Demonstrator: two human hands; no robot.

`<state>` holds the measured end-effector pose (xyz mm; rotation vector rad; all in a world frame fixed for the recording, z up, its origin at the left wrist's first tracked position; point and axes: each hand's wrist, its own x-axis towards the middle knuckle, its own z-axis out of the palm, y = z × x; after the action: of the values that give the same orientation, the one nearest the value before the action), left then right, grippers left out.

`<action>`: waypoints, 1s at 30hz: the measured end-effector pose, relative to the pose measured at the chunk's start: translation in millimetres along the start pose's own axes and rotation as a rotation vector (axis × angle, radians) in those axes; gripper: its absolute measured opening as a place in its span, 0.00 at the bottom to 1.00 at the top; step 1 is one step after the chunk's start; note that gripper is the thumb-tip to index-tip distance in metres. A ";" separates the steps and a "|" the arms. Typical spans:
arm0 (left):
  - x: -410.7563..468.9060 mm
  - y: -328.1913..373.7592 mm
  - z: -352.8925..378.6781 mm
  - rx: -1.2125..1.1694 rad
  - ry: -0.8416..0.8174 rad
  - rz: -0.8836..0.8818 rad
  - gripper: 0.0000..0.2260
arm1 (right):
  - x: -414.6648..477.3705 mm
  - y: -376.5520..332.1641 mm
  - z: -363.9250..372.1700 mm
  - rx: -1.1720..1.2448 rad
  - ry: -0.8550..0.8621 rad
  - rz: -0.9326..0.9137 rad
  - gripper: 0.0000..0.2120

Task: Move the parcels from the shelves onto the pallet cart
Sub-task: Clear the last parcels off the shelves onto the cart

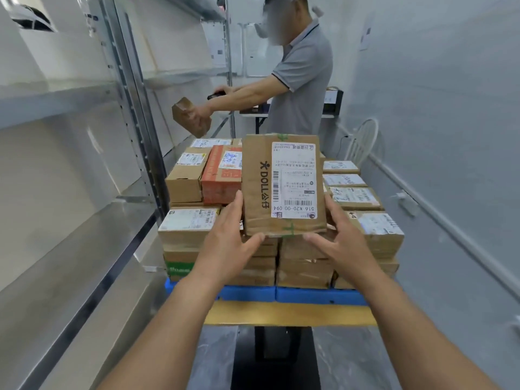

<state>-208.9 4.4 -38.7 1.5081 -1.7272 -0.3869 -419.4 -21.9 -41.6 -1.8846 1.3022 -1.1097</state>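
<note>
- A flat brown cardboard parcel (pixel 282 187), with a white shipping label and black "DOLL" lettering, stands upright between a person's two bare hands over the near middle of the loaded cart
- The left hand (pixel 225 243) clasps the parcel's lower left corner, thumb up the side edge and fingers under the bottom edge
- The right hand (pixel 346 237) clasps the lower right corner the same way, mirrored
- Whether the parcel's lower edge touches the boxes beneath cannot be told
- Stacked labelled cartons (pixel 185 178), one of them orange (pixel 222 175), fill the blue plastic pallet cart (pixel 309 295) several layers deep
- Grey metal shelves (pixel 56 99) run along the left wall
- Beyond the cart a second person in a grey polo shirt (pixel 301 80) holds a small brown box (pixel 188 116) in one hand; a white chair (pixel 363 139) stands by the right wall
</note>
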 end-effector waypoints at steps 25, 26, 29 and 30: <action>260.5 116.5 161.0 0.049 -0.065 0.064 0.21 | 201.9 130.1 -182.3 0.189 0.159 -0.006 0.24; 270.4 118.1 165.7 0.072 -0.071 0.051 0.22 | 211.2 135.4 -187.5 0.202 0.144 -0.003 0.23; 296.3 115.3 179.1 0.193 -0.082 -0.011 0.23 | 237.2 152.7 -196.7 0.244 0.089 0.022 0.24; 302.8 113.1 183.3 0.237 -0.086 -0.034 0.23 | 244.1 158.2 -197.4 0.257 0.072 0.037 0.24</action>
<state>-412.4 -298.8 30.1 1.7129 -1.8689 -0.2748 -620.7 -307.4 -3.1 -1.6402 1.1662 -1.2703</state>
